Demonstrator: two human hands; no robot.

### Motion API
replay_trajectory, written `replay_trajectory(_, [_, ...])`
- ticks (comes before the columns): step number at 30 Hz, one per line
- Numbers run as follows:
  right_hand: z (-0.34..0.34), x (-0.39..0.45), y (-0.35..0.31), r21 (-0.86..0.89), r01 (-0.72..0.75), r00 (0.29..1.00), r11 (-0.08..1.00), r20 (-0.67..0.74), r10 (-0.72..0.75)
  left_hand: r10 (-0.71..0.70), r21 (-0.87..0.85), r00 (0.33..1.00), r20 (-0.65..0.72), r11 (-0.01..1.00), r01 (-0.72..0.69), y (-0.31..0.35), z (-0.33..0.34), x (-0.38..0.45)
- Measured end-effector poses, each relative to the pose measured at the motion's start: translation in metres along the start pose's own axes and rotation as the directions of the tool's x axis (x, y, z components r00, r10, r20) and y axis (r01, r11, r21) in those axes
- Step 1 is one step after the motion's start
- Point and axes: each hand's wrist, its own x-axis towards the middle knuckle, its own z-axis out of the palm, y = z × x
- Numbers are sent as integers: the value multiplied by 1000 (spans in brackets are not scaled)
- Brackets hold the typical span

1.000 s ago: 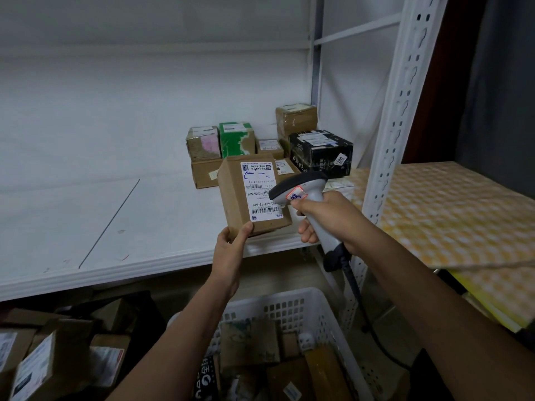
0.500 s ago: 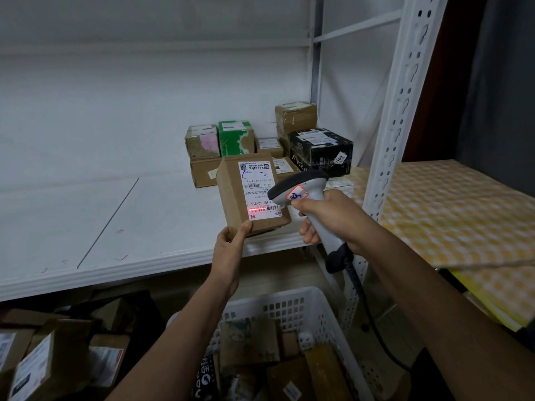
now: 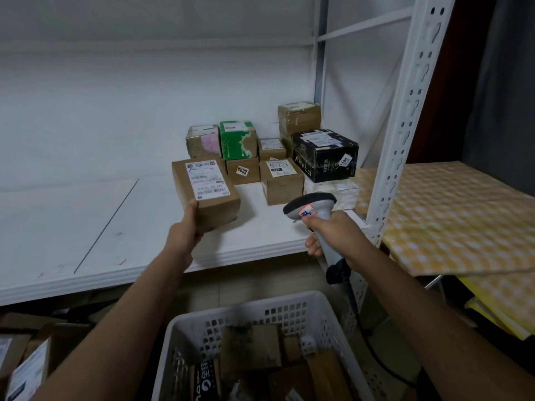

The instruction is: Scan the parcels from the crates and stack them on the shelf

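Note:
My left hand grips the near corner of a brown cardboard parcel with a white label on top, held low over the white shelf, left of the stacked parcels. My right hand grips the handle of a grey barcode scanner, its head pointing left, to the right of the parcel. Below, a white plastic crate holds several more parcels.
A white perforated shelf upright stands right of the scanner. Beyond it lies a yellow checked board. More cardboard boxes sit on the floor at the lower left. The scanner's cable hangs down past the crate.
The left hand has carried the parcel away from the scanner, leftward and forward over the shelf, laying it flatter. The red scan line is gone. The scanner has dropped slightly.

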Motion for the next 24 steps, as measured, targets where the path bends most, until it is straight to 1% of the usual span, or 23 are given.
replay_trajectory(2, [5, 9, 4, -1, -15, 1000, 1000, 3, 15, -4, 119, 1000, 15, 993, 2, 9, 9, 15])
replay_trajectory(4, [10, 18, 8, -15, -33, 999, 999, 9, 33, 40, 262, 999, 36, 964, -48, 12, 23, 26])
replay_trajectory(6, [14, 26, 13, -35, -50, 999, 998, 14, 50, 97, 315, 993, 65, 942, -112, 12, 35, 36])
replay_trajectory(8, [15, 34, 17, -42, -57, 998, 997, 11, 58, 127, 304, 987, 98, 940, -151, 10, 47, 48])
replay_trajectory(9, [15, 38, 20, -41, -63, 998, 997, 9, 63, 124, 276, 983, 138, 948, -159, 9, 52, 54])
replay_trajectory(11, [14, 46, 24, -48, -80, 997, 996, 5, 80, 94, 191, 973, 211, 972, -135, 8, 62, 65])
replay_trajectory(12, [14, 50, 26, -57, -88, 996, 994, 6, 89, 70, 145, 975, 212, 984, -102, 8, 66, 70])
replay_trajectory(15, [17, 60, 29, -65, -106, 994, 992, 22, 107, 20, 50, 997, 72, 998, -24, 12, 79, 89])
replay_trajectory(16, [19, 63, 30, -58, -112, 993, 992, 29, 113, 10, 37, 999, 53, 999, -12, 13, 82, 95])
replay_trajectory(21, [27, 74, 37, -23, -129, 990, 991, 60, 130, 8, 110, 995, 98, 994, -19, 7, 88, 119])
replay_trajectory(24, [30, 77, 39, -13, -133, 989, 991, 70, 133, -1, 112, 992, 123, 994, -13, 3, 94, 119])
